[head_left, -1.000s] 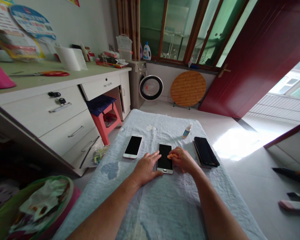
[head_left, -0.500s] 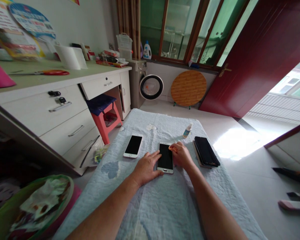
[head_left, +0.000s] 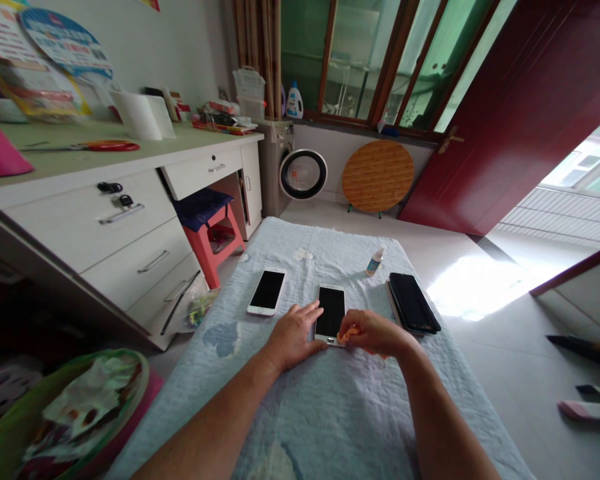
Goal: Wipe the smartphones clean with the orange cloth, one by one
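A white phone with a dark screen (head_left: 331, 311) lies face up on the light blue cloth (head_left: 300, 407). My left hand (head_left: 293, 337) rests at its left side, fingers apart, fingertips on the edge and thumb by the lower corner. My right hand (head_left: 373, 331) is closed around an orange cloth (head_left: 349, 334), which touches the phone's lower right part. Left of them lies another white phone (head_left: 267, 292). To the right, a black phone (head_left: 413, 303) rests on top of another flat device. A small spray bottle (head_left: 375, 261) stands behind my right hand.
A desk (head_left: 200, 143) with drawers runs along the left, with a pink stool (head_left: 215, 243) under it. At the lower left stands a bin (head_left: 143, 393) full of waste. Farther back are a washing machine (head_left: 275, 143) with its door open and a round wooden board (head_left: 379, 175).
My right hand has moved down along the phone's right side with the orange cloth, from the top right to the lower right. My left hand has stayed in place.
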Motion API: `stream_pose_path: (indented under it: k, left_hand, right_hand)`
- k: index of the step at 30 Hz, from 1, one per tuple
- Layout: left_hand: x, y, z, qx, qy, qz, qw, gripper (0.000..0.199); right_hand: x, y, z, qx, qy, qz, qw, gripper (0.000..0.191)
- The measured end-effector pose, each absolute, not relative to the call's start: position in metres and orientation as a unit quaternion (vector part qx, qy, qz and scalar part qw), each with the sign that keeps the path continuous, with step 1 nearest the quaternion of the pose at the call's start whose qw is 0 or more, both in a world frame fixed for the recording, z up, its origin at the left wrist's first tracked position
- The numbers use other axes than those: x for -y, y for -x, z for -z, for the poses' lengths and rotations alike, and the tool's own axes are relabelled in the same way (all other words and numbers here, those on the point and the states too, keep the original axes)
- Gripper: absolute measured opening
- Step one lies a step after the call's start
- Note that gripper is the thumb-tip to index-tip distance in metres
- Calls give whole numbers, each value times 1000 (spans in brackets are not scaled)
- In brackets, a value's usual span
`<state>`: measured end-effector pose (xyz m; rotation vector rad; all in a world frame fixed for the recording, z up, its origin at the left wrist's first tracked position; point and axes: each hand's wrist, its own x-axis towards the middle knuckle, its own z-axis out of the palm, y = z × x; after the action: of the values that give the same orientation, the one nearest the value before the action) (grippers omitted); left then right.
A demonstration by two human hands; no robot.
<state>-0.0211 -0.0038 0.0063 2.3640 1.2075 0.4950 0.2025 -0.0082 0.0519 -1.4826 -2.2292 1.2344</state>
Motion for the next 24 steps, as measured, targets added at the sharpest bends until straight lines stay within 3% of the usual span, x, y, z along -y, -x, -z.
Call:
stream_pose_path:
  k: [8,19,24]
  left_hand:
    - [3,21,-10,-434,-855,-172,226,74]
    - [3,20,-3,-440,-851,-186,216,67]
    - [3,19,-6,-438,-852,-188,217,69]
  right_hand:
    - [10,-179,-51,820,460,-321,113,11]
    - [13,-163,-49,812,475,-287,184,18]
    - [16,-151,-48,832,465,-266,142,17]
